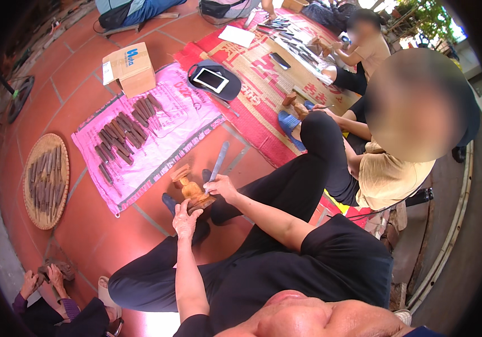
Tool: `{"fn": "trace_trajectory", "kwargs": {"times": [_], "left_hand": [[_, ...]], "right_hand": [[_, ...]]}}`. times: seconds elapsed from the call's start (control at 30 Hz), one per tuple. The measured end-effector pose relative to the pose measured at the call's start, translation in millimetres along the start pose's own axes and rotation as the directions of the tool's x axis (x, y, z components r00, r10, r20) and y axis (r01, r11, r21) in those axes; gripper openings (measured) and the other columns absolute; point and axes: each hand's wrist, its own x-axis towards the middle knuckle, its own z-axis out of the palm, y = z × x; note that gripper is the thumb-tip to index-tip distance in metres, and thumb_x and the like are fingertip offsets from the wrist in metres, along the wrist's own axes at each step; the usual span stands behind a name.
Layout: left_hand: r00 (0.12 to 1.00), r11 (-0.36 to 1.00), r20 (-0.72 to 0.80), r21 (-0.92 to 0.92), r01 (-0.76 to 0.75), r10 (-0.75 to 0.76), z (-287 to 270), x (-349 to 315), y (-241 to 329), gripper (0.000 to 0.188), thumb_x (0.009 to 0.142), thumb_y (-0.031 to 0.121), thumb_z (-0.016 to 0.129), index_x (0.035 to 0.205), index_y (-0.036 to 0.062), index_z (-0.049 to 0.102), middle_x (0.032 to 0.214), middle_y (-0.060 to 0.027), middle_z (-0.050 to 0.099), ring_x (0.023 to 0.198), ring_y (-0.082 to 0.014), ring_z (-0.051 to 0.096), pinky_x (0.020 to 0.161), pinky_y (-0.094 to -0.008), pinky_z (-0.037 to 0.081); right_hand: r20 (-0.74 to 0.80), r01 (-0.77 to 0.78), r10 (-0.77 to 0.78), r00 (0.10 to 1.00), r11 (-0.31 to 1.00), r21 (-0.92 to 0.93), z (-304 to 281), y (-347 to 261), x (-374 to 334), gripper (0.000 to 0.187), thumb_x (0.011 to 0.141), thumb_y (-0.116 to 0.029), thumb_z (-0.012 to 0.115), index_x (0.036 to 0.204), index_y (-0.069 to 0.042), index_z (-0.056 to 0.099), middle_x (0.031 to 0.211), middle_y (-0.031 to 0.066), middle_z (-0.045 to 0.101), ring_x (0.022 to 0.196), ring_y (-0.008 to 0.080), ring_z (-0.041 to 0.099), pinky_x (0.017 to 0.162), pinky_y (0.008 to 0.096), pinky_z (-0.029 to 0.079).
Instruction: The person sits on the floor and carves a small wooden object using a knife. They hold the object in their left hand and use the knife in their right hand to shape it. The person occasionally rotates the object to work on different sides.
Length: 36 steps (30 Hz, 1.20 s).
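Observation:
Between my crossed legs stands a carved wooden figure point(192, 191), light orange-brown, with a rounded body and a broader base. My left hand point(185, 221) grips the near side of its base, thumb and fingers on the wood. A long grey carving tool point(218, 161) is closed in my right hand point(222, 187), just right of the figure. The tool's far end points up and away, while its lower end comes down by the base. Whether that end touches the wood is too small to tell.
Ahead left, a pink sheet point(173, 101) holds rows of dark carving tools point(121, 135) and a cardboard box point(131, 68). A round woven tray point(31, 210) carries more. A cap point(229, 85) with a phone point(211, 80) lies ahead. Close right, a co-worker point(390, 177) sits; another person's hands point(55, 277) work lower left.

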Motion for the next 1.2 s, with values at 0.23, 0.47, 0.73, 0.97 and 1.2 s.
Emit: {"fn": "trace_trajectory", "kwargs": {"times": [0.23,0.47,0.73,0.97,1.2], "left_hand": [[1.000,0.999,-0.005,0.035,0.008,-0.008,-1.8,-1.7,3.3,0.058,0.070,0.036,0.075,0.121,0.0158,0.058,0.108,-0.0079,0.056,0.100,-0.0292,0.060,0.084,-0.0408,0.049],[1.000,1.000,-0.008,0.006,-0.008,0.008,0.0,0.7,3.0,0.057,0.071,0.035,0.075,0.122,0.0161,0.058,0.107,-0.0081,0.057,0.100,-0.0293,0.060,0.084,-0.0409,0.049],[0.999,0.999,0.013,-0.014,0.030,-0.030,-6.8,-1.8,6.2,0.059,0.070,0.035,0.075,0.123,0.0166,0.057,0.109,-0.0090,0.057,0.103,-0.0290,0.059,0.087,-0.0393,0.048],[0.999,1.000,0.038,0.017,0.013,-0.014,-2.5,0.2,1.8,0.061,0.071,0.039,0.074,0.124,0.0162,0.056,0.111,-0.0088,0.055,0.103,-0.0298,0.059,0.086,-0.0415,0.048],[0.999,1.000,0.032,0.015,0.002,-0.002,-2.4,1.2,5.2,0.060,0.071,0.039,0.074,0.124,0.0163,0.056,0.111,-0.0091,0.055,0.103,-0.0302,0.059,0.086,-0.0416,0.048]], "right_hand": [[-0.030,0.020,-0.018,0.999,0.996,0.081,1.1,-6.8,-7.4,0.006,0.077,-0.005,0.070,0.080,-0.004,0.064,0.073,0.0030,0.063,0.063,0.0099,0.058,0.058,0.0217,0.045],[0.091,0.065,-0.062,0.994,0.997,-0.032,-0.9,4.0,-2.3,0.006,0.078,-0.005,0.069,0.081,-0.004,0.064,0.073,0.0040,0.063,0.063,0.0115,0.061,0.059,0.0220,0.047],[0.089,0.036,-0.034,0.995,0.999,-0.012,-3.4,-2.4,-5.5,0.011,0.079,-0.013,0.069,0.084,-0.003,0.066,0.075,0.0032,0.064,0.075,0.0122,0.063,0.064,0.0246,0.047],[0.034,0.036,-0.035,0.999,0.999,-0.018,-8.9,0.5,-0.4,0.013,0.078,-0.013,0.070,0.085,-0.003,0.065,0.078,0.0059,0.066,0.073,0.0142,0.064,0.067,0.0267,0.050],[0.148,0.097,-0.073,0.986,0.982,-0.161,-9.9,6.9,3.7,0.012,0.076,-0.008,0.068,0.086,-0.004,0.064,0.074,0.0053,0.065,0.068,0.0123,0.061,0.061,0.0240,0.045]]}}
